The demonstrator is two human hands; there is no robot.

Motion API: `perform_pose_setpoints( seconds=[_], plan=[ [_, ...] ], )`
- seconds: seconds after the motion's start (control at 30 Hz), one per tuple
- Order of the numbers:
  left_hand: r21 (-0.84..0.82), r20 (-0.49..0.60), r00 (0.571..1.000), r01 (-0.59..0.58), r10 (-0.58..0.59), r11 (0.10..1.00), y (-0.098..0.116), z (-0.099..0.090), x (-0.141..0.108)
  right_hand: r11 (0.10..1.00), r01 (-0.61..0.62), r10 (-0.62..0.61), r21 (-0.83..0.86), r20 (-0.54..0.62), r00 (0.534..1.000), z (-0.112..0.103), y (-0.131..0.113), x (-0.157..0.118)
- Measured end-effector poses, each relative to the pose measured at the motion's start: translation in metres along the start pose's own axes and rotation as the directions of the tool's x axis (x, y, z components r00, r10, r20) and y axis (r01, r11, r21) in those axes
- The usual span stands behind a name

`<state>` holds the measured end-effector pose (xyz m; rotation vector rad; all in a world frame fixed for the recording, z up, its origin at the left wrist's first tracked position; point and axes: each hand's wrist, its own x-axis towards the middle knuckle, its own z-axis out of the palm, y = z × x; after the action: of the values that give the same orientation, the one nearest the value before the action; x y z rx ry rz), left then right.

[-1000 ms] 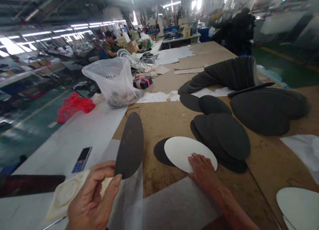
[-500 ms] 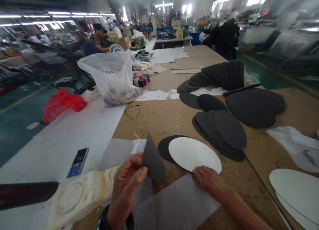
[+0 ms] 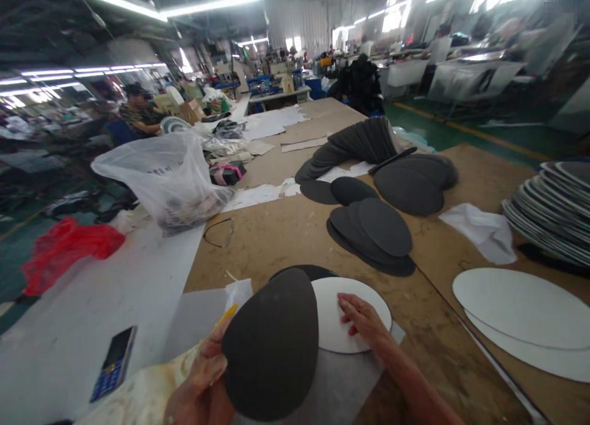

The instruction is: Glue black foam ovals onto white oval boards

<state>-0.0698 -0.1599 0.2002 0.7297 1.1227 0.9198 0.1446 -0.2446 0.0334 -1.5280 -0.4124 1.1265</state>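
Observation:
My left hand (image 3: pixel 203 373) grips the left edge of a dark grey oval piece (image 3: pixel 274 345), which is held up with its flat face showing. Something thin and yellow (image 3: pixel 227 316) sticks up by those fingers. My right hand (image 3: pixel 362 320) rests with fingers spread on a white oval (image 3: pixel 325 314) lying on the table. Behind the white oval a dark oval (image 3: pixel 322 271) partly shows. Translucent sheeting (image 3: pixel 345 382) lies under the white oval.
Dark ovals (image 3: pixel 382 225) lie overlapped further back, beside a fanned row (image 3: pixel 354 145). White ovals (image 3: pixel 520 308) and a tall stack (image 3: pixel 553 210) are at right. Eyeglasses (image 3: pixel 219 233), a plastic bag (image 3: pixel 170 179), a red bag (image 3: pixel 69 247) and a phone (image 3: pixel 114 363) are left. A person (image 3: pixel 138 112) sits beyond.
The dark piece in my left hand has turned from edge-on to broad face. My right hand has moved from the white oval's near edge onto its surface. The view has swung right.

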Motion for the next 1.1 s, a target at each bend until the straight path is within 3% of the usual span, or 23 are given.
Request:
perform_pose_setpoints(
  seconds=[0.13,0.23,0.37,0.53,0.63,0.77,0.87,1.1],
  plan=[
    [0.037,-0.068,0.997,-0.018,0.02,0.999,0.003,0.004,-0.008,0.986,-0.063,0.044,0.154,0.123,0.991,0.018,-0.004,0.001],
    [0.044,-0.058,0.998,-0.014,0.016,0.999,0.002,0.004,-0.009,0.965,-0.094,0.046,0.246,0.194,0.98,0.021,-0.006,-0.003],
    [0.033,0.009,1.0,-0.01,0.01,0.999,-0.001,-0.001,-0.008,0.951,-0.104,0.052,0.291,0.182,0.982,0.014,-0.008,-0.004],
    [0.04,0.228,0.972,0.042,-0.05,0.998,-0.011,-0.017,0.002,0.966,-0.088,0.072,0.241,0.077,0.994,-0.014,-0.011,-0.017],
    [0.218,0.325,0.936,0.063,-0.133,0.974,-0.036,-0.032,0.017,0.99,-0.079,0.085,0.117,-0.046,0.995,-0.05,-0.001,-0.034],
    [0.512,0.255,0.949,0.032,-0.188,0.858,-0.087,-0.048,0.038,0.982,-0.143,0.11,-0.125,-0.242,0.964,-0.095,0.027,-0.054],
    [0.569,0.224,0.958,0.019,-0.178,0.822,-0.113,-0.047,0.052,0.973,-0.181,0.126,-0.142,-0.327,0.936,-0.105,0.039,-0.059],
    [0.655,0.095,0.994,-0.022,-0.054,0.755,-0.113,-0.021,0.084,0.959,-0.186,0.085,-0.215,-0.406,0.91,-0.097,0.03,-0.029]
  ],
)
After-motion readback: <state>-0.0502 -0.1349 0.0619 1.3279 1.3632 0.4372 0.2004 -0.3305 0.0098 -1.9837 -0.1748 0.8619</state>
